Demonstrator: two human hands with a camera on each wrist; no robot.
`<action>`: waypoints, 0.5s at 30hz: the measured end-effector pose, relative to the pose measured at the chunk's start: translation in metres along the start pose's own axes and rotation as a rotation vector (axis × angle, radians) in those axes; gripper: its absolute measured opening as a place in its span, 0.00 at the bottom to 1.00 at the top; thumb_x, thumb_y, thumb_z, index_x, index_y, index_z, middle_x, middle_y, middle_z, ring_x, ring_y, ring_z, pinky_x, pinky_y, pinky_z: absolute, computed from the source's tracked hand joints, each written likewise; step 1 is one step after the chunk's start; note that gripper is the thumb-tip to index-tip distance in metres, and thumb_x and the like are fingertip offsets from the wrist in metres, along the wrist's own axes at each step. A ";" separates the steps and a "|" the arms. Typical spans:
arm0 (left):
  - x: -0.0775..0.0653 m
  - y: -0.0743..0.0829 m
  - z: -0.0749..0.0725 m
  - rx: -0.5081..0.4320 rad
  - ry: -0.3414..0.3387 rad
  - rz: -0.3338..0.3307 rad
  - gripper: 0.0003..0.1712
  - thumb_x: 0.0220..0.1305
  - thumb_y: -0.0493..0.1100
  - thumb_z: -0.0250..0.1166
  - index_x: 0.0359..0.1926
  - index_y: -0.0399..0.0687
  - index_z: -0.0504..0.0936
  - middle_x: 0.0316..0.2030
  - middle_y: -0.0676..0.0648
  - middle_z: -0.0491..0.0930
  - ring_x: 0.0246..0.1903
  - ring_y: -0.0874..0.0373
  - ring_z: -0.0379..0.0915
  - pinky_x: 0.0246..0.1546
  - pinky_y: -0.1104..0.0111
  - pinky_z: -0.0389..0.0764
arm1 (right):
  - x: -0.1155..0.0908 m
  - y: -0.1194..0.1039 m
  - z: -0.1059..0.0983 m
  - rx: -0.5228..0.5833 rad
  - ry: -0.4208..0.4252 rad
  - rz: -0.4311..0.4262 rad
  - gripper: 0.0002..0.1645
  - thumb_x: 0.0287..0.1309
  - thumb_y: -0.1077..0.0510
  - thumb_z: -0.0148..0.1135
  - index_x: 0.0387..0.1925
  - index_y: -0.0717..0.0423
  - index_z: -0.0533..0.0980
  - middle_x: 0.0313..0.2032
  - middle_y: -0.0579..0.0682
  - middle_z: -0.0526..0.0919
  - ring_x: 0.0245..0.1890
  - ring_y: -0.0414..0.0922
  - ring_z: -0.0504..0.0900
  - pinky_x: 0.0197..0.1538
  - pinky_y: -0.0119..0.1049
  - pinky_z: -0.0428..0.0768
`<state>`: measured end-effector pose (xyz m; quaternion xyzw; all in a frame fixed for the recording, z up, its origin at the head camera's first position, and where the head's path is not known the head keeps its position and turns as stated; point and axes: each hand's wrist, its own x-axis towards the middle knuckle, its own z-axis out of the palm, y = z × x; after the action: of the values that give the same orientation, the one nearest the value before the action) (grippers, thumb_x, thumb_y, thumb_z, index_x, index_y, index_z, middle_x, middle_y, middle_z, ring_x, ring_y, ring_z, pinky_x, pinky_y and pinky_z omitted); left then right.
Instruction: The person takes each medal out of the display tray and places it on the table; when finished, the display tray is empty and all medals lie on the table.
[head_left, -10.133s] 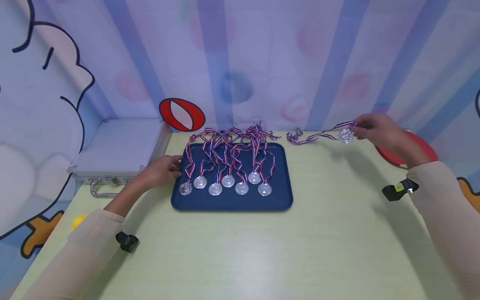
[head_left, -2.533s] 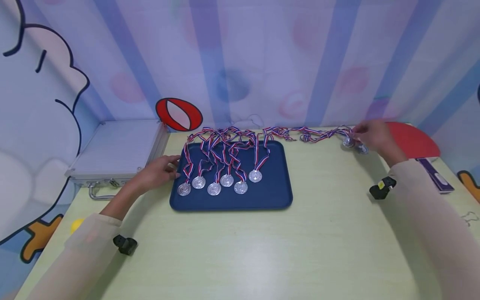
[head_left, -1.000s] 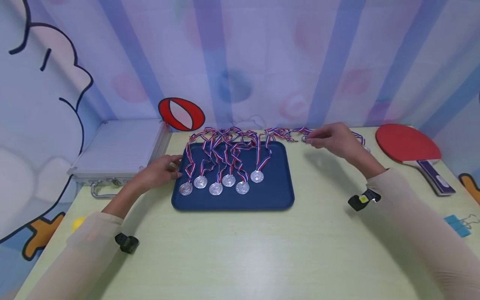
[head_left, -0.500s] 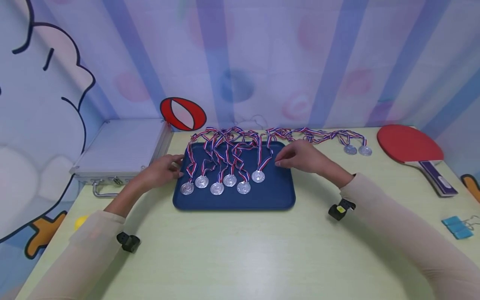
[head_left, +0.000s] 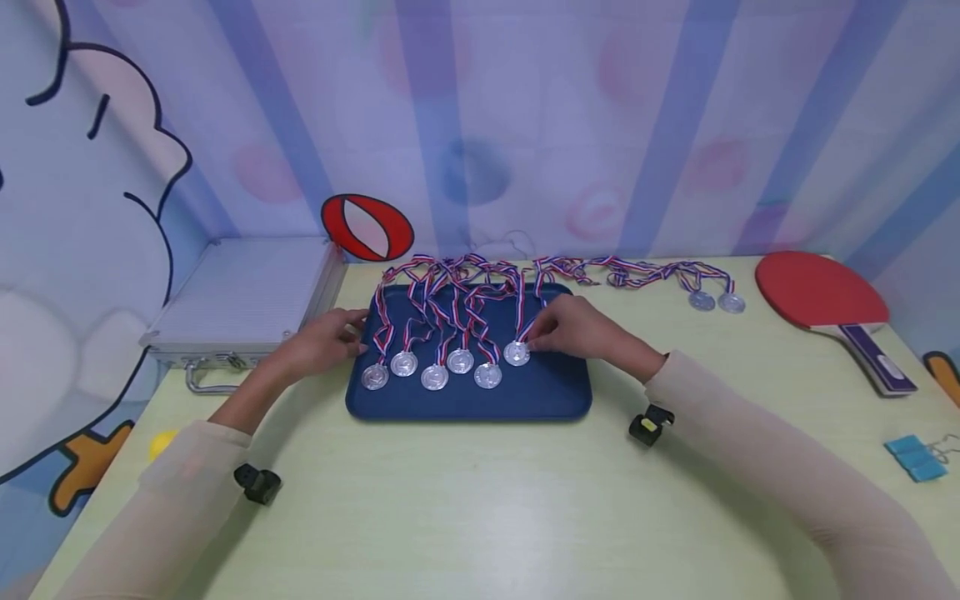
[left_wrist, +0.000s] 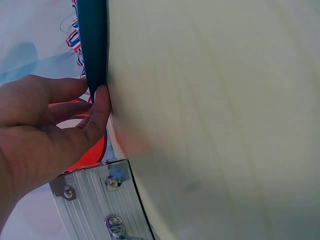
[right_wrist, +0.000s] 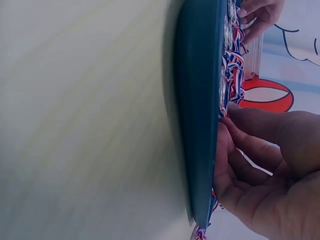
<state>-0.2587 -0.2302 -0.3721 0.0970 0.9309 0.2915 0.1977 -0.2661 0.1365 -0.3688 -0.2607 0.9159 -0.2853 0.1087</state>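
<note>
A dark blue tray [head_left: 555, 404] bears several silver medals with red, white and blue striped ribbons. The ribbons run over the tray's back edge in a tangle. My left hand [head_left: 324, 343] pinches the tray's left rim between thumb and fingers, as the left wrist view shows at the rim [left_wrist: 94, 55]. My right hand [head_left: 573, 327] reaches over the right side of the tray and pinches the edge of the rightmost medal [head_left: 516, 354] there. Its fingertips hide part of that medal's ribbon. Beyond the tray, two medals [head_left: 702, 301] lie side by side on the table, ribbons trailing left.
A silver metal case [head_left: 236, 296] stands left of the tray, close by my left hand. At the right lie a red table tennis bat [head_left: 817, 292] and a blue binder clip [head_left: 915, 457]. A yellow object [head_left: 161, 442] shows behind the left sleeve. Patterned curtain backs the table [head_left: 480, 508].
My right hand laid a medal at the right, then carried another from the tray beside it. It has come back left, empty, and now pinches the tray's rightmost medal. My left hand stays put.
</note>
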 end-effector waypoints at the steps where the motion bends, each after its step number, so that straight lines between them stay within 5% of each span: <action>1: 0.000 0.000 0.000 0.004 0.002 -0.003 0.34 0.65 0.35 0.55 0.69 0.37 0.54 0.57 0.34 0.67 0.53 0.43 0.70 0.50 0.58 0.78 | 0.001 0.000 0.001 -0.004 0.003 0.010 0.07 0.51 0.55 0.67 0.28 0.55 0.85 0.25 0.46 0.85 0.23 0.38 0.76 0.29 0.30 0.73; 10: 0.000 -0.001 0.001 0.023 0.006 -0.004 0.34 0.65 0.35 0.55 0.69 0.36 0.54 0.57 0.35 0.67 0.53 0.42 0.70 0.50 0.58 0.78 | 0.008 -0.006 0.010 -0.001 0.061 0.068 0.10 0.47 0.54 0.69 0.20 0.56 0.84 0.18 0.47 0.82 0.16 0.35 0.67 0.22 0.28 0.64; 15: -0.001 0.000 0.002 0.028 0.011 -0.001 0.34 0.65 0.35 0.55 0.70 0.37 0.54 0.57 0.35 0.68 0.52 0.43 0.70 0.50 0.58 0.78 | 0.009 -0.010 0.012 -0.006 0.091 0.093 0.14 0.46 0.54 0.70 0.15 0.59 0.82 0.10 0.42 0.71 0.12 0.35 0.62 0.19 0.27 0.58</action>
<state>-0.2574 -0.2293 -0.3728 0.0977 0.9359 0.2792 0.1911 -0.2647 0.1189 -0.3732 -0.2048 0.9319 -0.2887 0.0795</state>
